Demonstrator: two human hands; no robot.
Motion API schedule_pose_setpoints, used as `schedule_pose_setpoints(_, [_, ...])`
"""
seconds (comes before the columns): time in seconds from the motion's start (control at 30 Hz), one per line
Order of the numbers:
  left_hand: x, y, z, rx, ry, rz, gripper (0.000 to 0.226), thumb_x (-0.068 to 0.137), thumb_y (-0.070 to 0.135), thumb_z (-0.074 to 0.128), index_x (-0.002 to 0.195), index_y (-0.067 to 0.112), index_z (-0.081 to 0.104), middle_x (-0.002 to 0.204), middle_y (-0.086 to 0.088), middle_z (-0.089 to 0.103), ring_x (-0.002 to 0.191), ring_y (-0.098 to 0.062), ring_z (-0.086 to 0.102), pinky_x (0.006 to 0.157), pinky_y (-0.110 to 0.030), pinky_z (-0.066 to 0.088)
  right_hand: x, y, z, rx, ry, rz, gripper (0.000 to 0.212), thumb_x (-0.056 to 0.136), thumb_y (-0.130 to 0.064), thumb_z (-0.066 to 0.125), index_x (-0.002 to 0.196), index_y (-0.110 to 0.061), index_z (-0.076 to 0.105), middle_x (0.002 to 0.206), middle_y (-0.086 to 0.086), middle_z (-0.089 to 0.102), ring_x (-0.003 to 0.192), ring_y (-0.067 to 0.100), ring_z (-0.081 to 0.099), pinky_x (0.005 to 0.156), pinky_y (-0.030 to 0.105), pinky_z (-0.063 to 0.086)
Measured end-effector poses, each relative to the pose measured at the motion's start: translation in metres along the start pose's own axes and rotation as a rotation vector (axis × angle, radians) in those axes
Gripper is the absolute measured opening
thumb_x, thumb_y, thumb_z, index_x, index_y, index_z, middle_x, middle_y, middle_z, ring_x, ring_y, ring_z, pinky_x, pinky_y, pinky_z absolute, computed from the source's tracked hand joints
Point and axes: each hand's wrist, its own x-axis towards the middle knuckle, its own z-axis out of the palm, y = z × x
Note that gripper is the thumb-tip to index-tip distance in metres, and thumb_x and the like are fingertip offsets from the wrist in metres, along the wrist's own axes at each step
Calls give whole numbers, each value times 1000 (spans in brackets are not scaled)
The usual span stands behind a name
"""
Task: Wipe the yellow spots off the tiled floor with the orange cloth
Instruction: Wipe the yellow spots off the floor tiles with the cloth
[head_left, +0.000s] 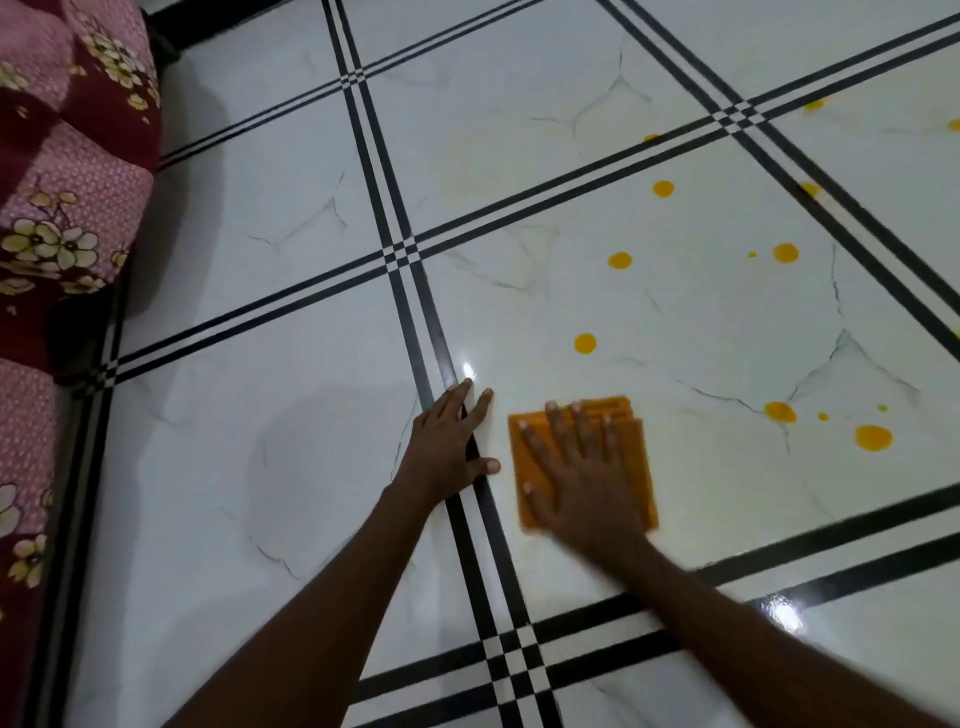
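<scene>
My right hand (582, 467) lies flat on the orange cloth (584, 460), fingers straight and spread, pressing it on the tiled floor (291, 467). The cloth is folded into a square (my hand looks a bit blurry). My left hand (449, 449) rests flat on the floor just left of the cloth, fingers straight, on the black lines. Yellow spots (585, 343) sit beyond the cloth and off to its right. A flowery blanket (62, 208) lies far left of the cloth.
</scene>
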Motion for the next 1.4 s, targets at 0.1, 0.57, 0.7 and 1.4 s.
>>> schedule_pose_setpoints(0.1, [0,2,0,9,13,-16,101,84,57,67,160,30,8,169,-2,1,155,-24,2,122,-46,13,7,53,-15,-25,76,287,77,95,-55,38,163,-30,12,172,10,7,157,39,6,124,62,9])
schedule_pose_setpoints(0.57, [40,16,0,-23,82,-62,94,92,63,50,160,27,-4,168,-4,-10,155,-26,-6,123,-46,4,-12,41,-15,-34,154,457,80,93,-54,37,164,-25,13,171,15,8,156,42,6,124,63,6])
schedule_pose_setpoints(0.7, [41,17,-2,-23,57,-64,95,92,65,49,160,28,-8,168,-3,-12,155,-26,-8,123,-47,2,39,37,-17,-37,46,22,77,97,-58,35,163,-31,9,172,9,2,158,39,1,125,61,0])
schedule_pose_setpoints(1.4, [92,143,-35,323,-247,244,104,90,55,60,160,11,-3,166,-21,-8,154,-35,0,118,-48,25,5,194,-52,-101,52,213,77,95,-58,39,163,-32,13,172,8,9,157,36,11,124,61,10])
